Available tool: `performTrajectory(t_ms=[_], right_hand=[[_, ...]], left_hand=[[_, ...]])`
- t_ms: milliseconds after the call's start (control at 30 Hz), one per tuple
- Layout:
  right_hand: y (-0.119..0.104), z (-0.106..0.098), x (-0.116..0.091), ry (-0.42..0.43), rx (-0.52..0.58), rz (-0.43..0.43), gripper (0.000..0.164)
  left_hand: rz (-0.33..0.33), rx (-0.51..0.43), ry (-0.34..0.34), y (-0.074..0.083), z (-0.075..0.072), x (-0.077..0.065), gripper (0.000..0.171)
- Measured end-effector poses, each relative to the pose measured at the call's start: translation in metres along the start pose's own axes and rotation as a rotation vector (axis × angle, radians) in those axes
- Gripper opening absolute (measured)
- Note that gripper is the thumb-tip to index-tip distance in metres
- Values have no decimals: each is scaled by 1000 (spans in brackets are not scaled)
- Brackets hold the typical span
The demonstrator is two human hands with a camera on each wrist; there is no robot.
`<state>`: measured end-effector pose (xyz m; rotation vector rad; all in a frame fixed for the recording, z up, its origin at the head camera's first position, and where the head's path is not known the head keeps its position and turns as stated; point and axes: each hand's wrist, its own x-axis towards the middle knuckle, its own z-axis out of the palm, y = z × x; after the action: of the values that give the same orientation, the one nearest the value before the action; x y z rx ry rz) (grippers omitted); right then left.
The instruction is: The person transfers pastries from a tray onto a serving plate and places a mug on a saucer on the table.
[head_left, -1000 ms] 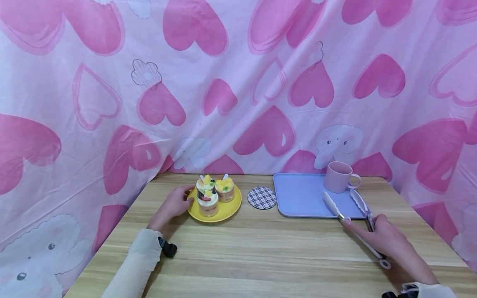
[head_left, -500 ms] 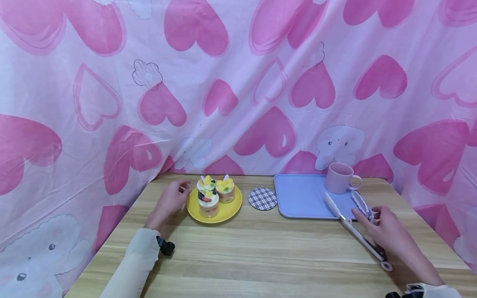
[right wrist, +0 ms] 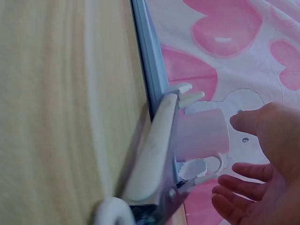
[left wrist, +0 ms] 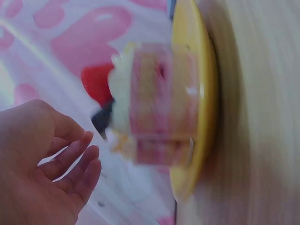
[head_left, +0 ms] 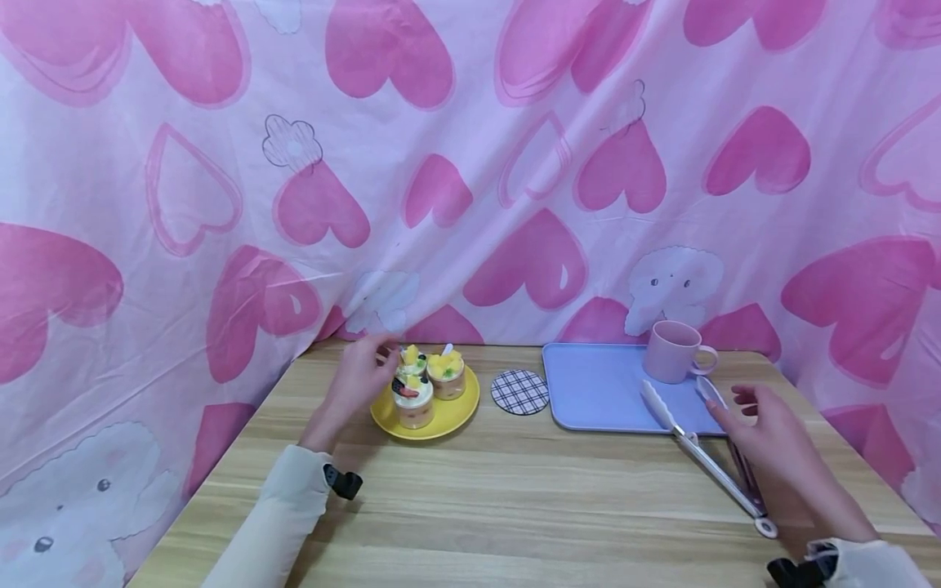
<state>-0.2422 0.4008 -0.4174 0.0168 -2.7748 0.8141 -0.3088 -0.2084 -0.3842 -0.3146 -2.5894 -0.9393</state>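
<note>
My left hand (head_left: 359, 377) hovers over the left rim of a yellow plate (head_left: 457, 418), fingers loosely bent and holding nothing. On the plate stand three clear dessert cups, the front one (head_left: 414, 412) topped with cream, berries and yellow fruit. In the left wrist view the fingertips are beside the top of a blurred dessert cup (left wrist: 159, 89), apart from it. My right hand (head_left: 772, 433) is above the white-tipped tongs (head_left: 720, 478), its fingers spread and gripping nothing. The tongs' tips rest over the blue tray's front edge; their handles lie on the table.
A pink mug (head_left: 667, 355) stands at the back right of the blue tray (head_left: 595, 388). Between the tray and the plate lies a round checked coaster (head_left: 519, 393). A pink heart-patterned cloth (head_left: 441, 245) hangs behind the wooden table (head_left: 515, 514).
My right hand has let go of the tongs and risen off them. The left hand has left the plate's rim and moved up and right, toward the dessert cups.
</note>
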Motion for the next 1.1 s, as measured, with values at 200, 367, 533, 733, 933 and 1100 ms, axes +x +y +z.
performTrajectory(t_ms=[200,367,533,733,933,1100], right_hand=[[-5,-6,13,-7,-8,-19,84],[-11,-10,27,-47,-23,-9,87],[-10,-10,42,-72,-37,-20,86],[-7,-5,59,-79,-63,-48,85],[-6,1,78,-56,-92,-76,86],[-7,4,92,-129,-81,6,103]], left_hand=[[83,-24,-36,27,11,-2,32],[134,-55,-82,45,22,-3,32],[177,-93,-142,59,35,-5,32],[187,-128,-228,74,54,-5,36],[178,-113,-306,85,73,-1,44],[145,-100,-382,89,94,2,54]])
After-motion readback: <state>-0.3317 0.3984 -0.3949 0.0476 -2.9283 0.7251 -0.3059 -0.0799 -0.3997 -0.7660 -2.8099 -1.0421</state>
